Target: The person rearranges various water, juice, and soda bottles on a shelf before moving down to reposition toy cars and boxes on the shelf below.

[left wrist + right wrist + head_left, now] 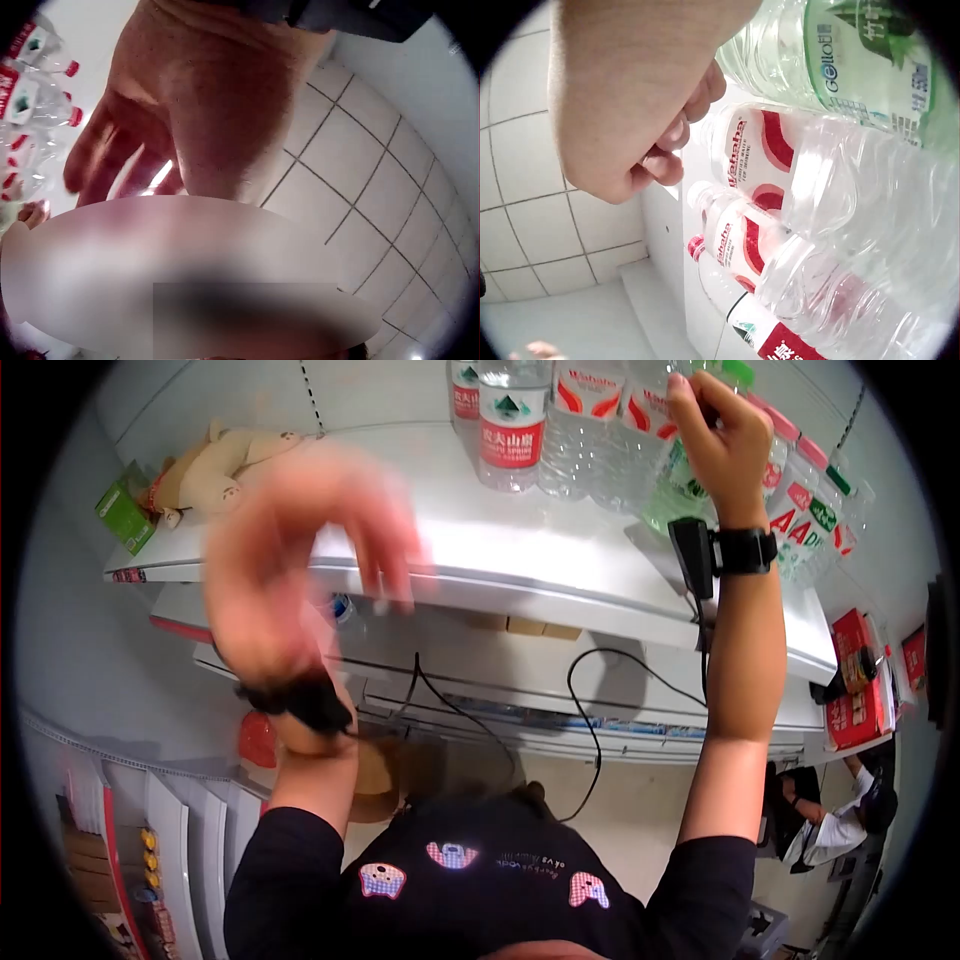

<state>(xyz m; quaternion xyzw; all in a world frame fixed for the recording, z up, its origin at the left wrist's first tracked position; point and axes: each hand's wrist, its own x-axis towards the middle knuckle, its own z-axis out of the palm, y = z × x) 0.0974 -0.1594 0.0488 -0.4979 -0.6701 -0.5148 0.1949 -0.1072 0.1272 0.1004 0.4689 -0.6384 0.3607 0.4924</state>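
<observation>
My right hand (pixel 728 445) is raised in front of a row of bottles, its fingers curled into a loose fist with nothing visible in them. Beside it stands a pale green bottle (pixel 870 56), partly covered by the hand in the head view. Two Wahaha water bottles (pixel 585 425) are next to that one, followed by a Nongfu Spring bottle (pixel 512 425) with a red label. Blurred in the head view, my left hand (pixel 290 550) hangs over the shelf's front edge, holding nothing, its fingers bent loosely downward.
A plush toy (pixel 235 465) lies at the left end of the white shelf (pixel 420 490), next to a green box (pixel 127 510). More bottles (pixel 805 520) crowd the right end. Black cables (pixel 580 680) trail from the wrists. Another person (pixel 840 820) is at the far right.
</observation>
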